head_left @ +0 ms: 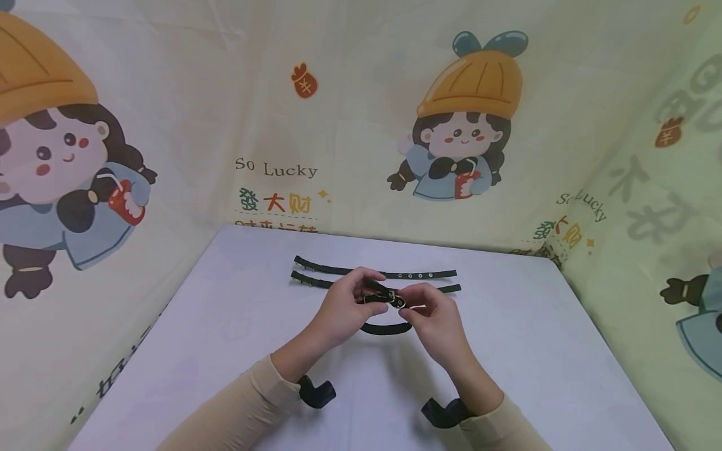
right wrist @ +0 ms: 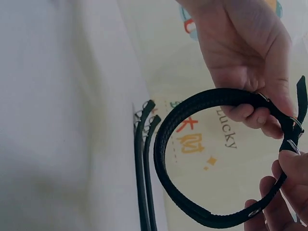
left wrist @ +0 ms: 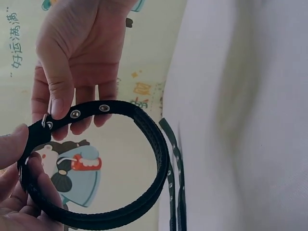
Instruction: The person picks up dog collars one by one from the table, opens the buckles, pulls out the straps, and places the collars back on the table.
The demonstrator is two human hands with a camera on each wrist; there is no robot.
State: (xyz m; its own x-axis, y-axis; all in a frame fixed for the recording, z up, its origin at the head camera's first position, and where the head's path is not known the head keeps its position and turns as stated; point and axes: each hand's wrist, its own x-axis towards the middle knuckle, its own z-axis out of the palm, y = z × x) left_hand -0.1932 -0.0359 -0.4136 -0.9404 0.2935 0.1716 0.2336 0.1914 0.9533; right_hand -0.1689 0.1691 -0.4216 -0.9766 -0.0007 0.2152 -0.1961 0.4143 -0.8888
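Note:
A black collar (head_left: 386, 330), a strap with metal eyelets and a buckle, is bent into a ring between the two hands above the table. My left hand (head_left: 341, 310) pinches its eyelet end, the thumb on top beside the buckle (right wrist: 296, 126). My right hand (head_left: 442, 322) grips the buckle side, thumb and fingers close to the metal. A strap tip (right wrist: 302, 94) sticks out past the buckle in the right wrist view. How far the strap runs through the buckle is partly hidden by fingers. In the left wrist view the collar's loop hangs toward the lower right.
Two more black collars, a far one (head_left: 420, 275) and a nearer one (head_left: 451, 289), lie stretched out side by side behind the hands. They rest on a white table (head_left: 237, 332) with printed cloth (head_left: 361, 138) around it. Black devices (head_left: 445, 413) sit at both wrists.

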